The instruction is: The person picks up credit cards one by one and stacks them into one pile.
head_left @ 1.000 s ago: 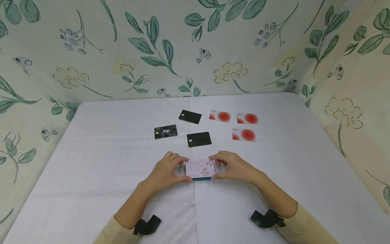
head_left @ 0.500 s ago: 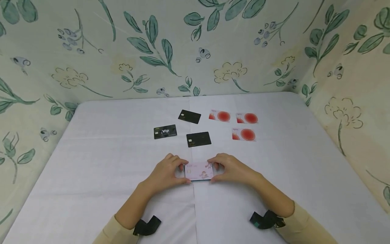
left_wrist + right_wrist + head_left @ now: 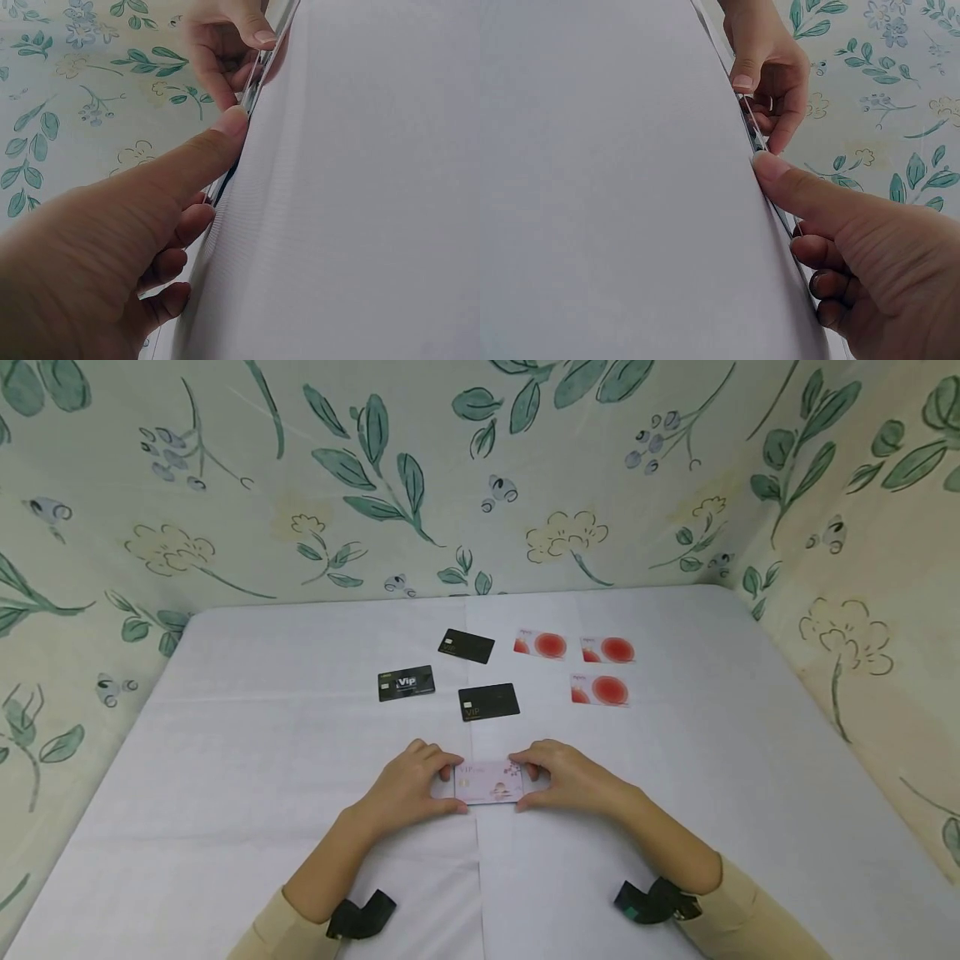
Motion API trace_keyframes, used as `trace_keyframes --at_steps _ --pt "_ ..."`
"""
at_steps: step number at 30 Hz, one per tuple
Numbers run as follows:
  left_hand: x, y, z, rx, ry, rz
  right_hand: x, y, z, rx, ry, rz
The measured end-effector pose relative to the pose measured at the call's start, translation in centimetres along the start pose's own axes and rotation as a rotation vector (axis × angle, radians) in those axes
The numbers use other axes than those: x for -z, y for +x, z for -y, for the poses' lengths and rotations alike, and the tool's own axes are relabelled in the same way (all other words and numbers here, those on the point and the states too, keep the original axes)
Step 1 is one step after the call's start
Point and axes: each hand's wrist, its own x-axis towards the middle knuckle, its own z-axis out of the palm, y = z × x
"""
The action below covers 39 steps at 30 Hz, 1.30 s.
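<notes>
A pale pink VIP card (image 3: 487, 782) with a blossom print lies face up at the near middle of the table. My left hand (image 3: 418, 783) pinches its left end between thumb and fingertips, and my right hand (image 3: 572, 781) does the same at the right end. Seen edge-on in the left wrist view, a thin dark edge (image 3: 225, 180) shows below my left thumb. Farther back on the cloth lie three black VIP cards: a lower one (image 3: 489, 702), a left one (image 3: 407, 683) and an upper one (image 3: 467, 646).
Three white cards with red discs, an upper left one (image 3: 540, 644), an upper right one (image 3: 608, 651) and a lower one (image 3: 601, 690), lie to the right of the black cards. The white tablecloth (image 3: 262, 760) reaches back to a leaf-patterned wall covering (image 3: 450, 477).
The pink card has slid slightly toward me, covering the teal edge that showed under its front side. Both hands moved a little with it, keeping their pinch. The other cards stayed put.
</notes>
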Motion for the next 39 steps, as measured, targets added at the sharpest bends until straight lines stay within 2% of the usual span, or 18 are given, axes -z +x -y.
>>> trace_keyframes --at_steps 7,13,19,26,33,39 --pt "-0.1 0.0 0.0 0.001 0.005 0.0 0.0 -0.1 -0.5 0.037 0.015 -0.014" --pt "-0.2 0.1 0.0 0.051 -0.051 0.01 -0.1 0.0 -0.9 0.064 0.048 -0.028" --pt "-0.3 0.1 0.1 0.076 -0.101 0.003 -0.1 -0.1 -1.1 0.072 0.054 -0.031" --pt "-0.6 0.1 0.5 0.109 -0.146 0.036 -0.2 -0.1 -1.0 0.076 0.064 -0.035" --pt "-0.5 0.1 0.7 0.115 -0.195 0.037 -0.3 -0.1 -1.2 0.081 0.058 -0.045" --pt "-0.6 0.1 0.8 0.114 -0.202 0.037 -0.3 0.0 -1.2 0.084 0.052 -0.043"
